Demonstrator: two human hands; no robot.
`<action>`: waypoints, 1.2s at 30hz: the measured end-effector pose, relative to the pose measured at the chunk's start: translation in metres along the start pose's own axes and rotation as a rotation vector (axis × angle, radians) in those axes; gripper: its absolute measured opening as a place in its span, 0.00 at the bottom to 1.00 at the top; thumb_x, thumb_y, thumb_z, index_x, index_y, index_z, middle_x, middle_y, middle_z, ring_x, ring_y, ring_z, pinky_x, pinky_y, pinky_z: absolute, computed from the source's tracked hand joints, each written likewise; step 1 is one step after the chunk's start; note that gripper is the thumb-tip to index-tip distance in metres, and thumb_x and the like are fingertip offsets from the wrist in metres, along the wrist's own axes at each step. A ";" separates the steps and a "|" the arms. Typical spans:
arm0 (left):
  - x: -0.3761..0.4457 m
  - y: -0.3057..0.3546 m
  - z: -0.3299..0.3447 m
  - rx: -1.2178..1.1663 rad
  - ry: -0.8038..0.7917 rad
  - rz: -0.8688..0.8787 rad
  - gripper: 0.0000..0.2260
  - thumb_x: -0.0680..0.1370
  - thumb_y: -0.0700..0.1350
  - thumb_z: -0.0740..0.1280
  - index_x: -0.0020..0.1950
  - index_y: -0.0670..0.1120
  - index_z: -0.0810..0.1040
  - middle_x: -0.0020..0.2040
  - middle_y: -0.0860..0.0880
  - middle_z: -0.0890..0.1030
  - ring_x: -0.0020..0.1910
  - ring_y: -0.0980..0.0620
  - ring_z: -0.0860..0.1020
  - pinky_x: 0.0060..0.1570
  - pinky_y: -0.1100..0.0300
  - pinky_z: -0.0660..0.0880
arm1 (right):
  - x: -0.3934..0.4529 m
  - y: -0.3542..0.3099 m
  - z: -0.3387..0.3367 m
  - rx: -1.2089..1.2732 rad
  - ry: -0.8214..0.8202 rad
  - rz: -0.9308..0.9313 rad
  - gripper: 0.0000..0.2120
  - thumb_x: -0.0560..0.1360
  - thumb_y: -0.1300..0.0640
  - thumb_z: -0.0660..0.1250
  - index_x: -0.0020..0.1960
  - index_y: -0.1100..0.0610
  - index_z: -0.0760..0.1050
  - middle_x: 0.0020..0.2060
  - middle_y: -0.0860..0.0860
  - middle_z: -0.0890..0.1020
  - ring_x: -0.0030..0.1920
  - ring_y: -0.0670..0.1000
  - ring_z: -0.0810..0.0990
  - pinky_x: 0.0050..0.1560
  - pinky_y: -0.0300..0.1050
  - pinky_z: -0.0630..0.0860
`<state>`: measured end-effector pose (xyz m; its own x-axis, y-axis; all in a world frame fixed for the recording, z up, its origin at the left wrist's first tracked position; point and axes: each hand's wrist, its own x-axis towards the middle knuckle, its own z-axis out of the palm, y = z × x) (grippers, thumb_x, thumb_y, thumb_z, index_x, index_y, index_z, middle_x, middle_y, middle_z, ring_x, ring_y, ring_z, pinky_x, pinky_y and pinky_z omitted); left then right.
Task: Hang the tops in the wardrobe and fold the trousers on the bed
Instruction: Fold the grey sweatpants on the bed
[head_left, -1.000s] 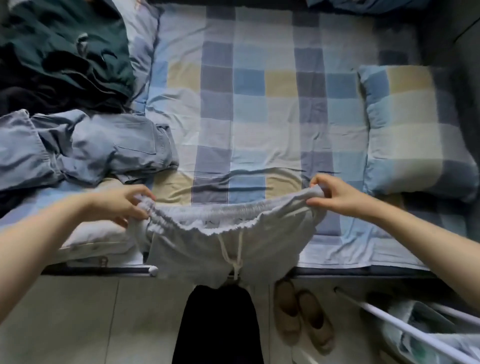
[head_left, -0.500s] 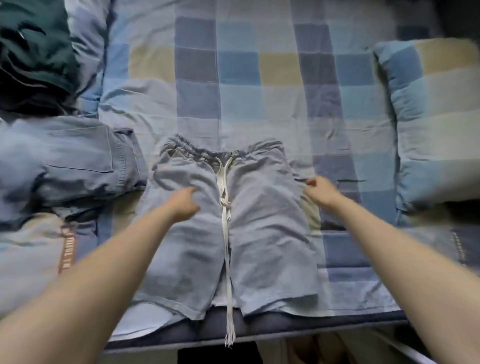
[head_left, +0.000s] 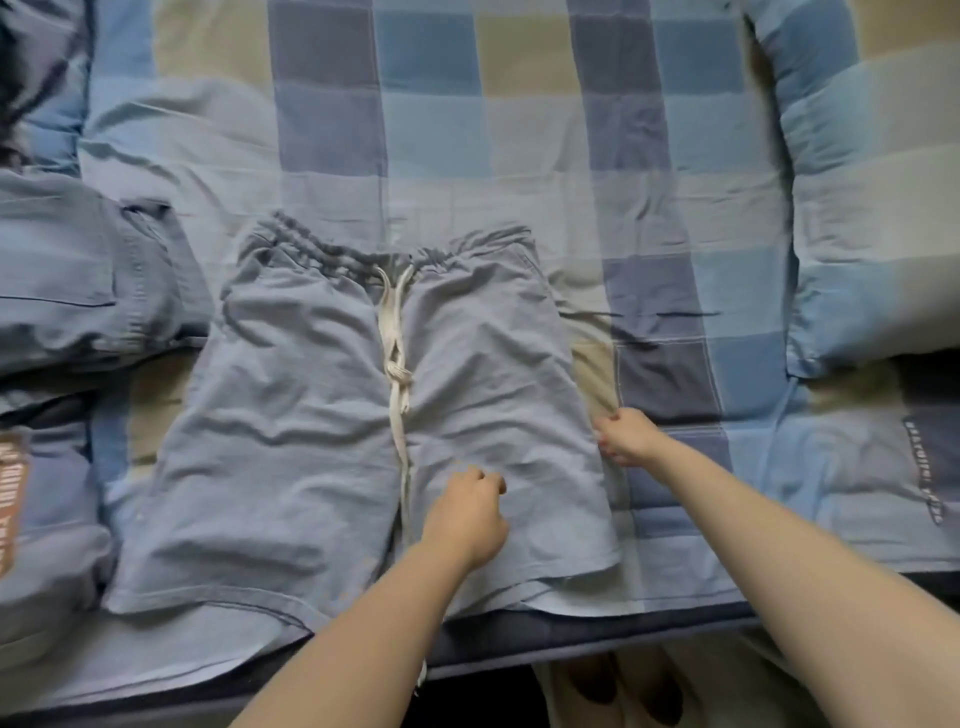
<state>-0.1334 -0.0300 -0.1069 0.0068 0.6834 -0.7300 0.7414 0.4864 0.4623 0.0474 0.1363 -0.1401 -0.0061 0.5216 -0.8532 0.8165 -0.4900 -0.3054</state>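
Evidently the shorts (head_left: 363, 415) lay flat on the bed (head_left: 519, 130), unfolded; the right hand (head_left: 626, 436) pinched their outer edge, the left hand (head_left: 467, 514) (fingers curled) rested mid-leg. Next: fold lengthwise.

checked bed sheet (head_left: 431, 104) in blue, navy & beige squares fills most of the view, creased; matching pillow (head_left: 872, 218) at right edge; dark bed frame edge (head_left: 493, 652) along the bottom w/ slippers (head_left: 623, 691) on the floor below; soft, dim daylight

Home bedroom, checked bedsheet (head_left: 431, 119), matching pillow (head_left: 872, 218), clothes laid out, slippers (head_left: 623, 686) on floor
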 end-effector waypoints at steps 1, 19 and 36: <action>0.003 0.013 0.008 0.013 -0.010 0.026 0.20 0.79 0.41 0.58 0.72 0.47 0.67 0.67 0.45 0.69 0.66 0.43 0.68 0.60 0.50 0.70 | 0.005 -0.005 -0.001 0.005 -0.005 -0.009 0.11 0.76 0.49 0.62 0.42 0.57 0.71 0.36 0.53 0.72 0.32 0.51 0.69 0.32 0.42 0.65; 0.064 0.081 0.091 0.104 0.038 -0.004 0.22 0.81 0.60 0.55 0.61 0.44 0.73 0.60 0.41 0.77 0.58 0.39 0.77 0.48 0.51 0.71 | 0.082 -0.134 0.000 0.232 0.038 -0.362 0.08 0.76 0.54 0.67 0.45 0.59 0.74 0.36 0.48 0.76 0.35 0.46 0.77 0.28 0.33 0.72; -0.039 -0.051 0.034 -0.647 0.137 -0.004 0.14 0.65 0.34 0.68 0.35 0.51 0.68 0.33 0.54 0.71 0.32 0.61 0.67 0.33 0.68 0.64 | 0.026 -0.215 0.032 0.291 0.268 -0.323 0.06 0.73 0.62 0.61 0.50 0.60 0.73 0.41 0.55 0.78 0.44 0.56 0.78 0.39 0.45 0.78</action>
<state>-0.1488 -0.1004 -0.1192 -0.1123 0.7231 -0.6816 0.1885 0.6889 0.6999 -0.1469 0.2325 -0.1102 -0.0525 0.8206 -0.5690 0.6028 -0.4283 -0.6732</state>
